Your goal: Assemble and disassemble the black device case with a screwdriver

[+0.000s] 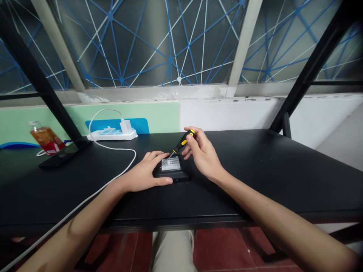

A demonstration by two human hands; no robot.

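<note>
At the centre of the frame, the left hand (143, 173) is clasping the black box (181, 176), its fingers reaching the far-left corner and its thumb lying along the near side. The right hand (205, 156) is grasping the screwdriver (181, 144) by its handle, and the slanting shaft is pointing down-left across the label (173, 164); whether the tip is engaging anything, I cannot tell. For good control, the driver probably wants to be standing more upright, with pressure going straight down and the left fingers bracing outside the tip's path.

The box is lying on the worktop (241, 158), with its near side facing the front edge, which is running across the lower frame. Room is opening right of the right hand, towards the right of the frame. On the left, the cable (134, 153) is curving beside the left forearm, so leftward sweeps are risking a snag.
</note>
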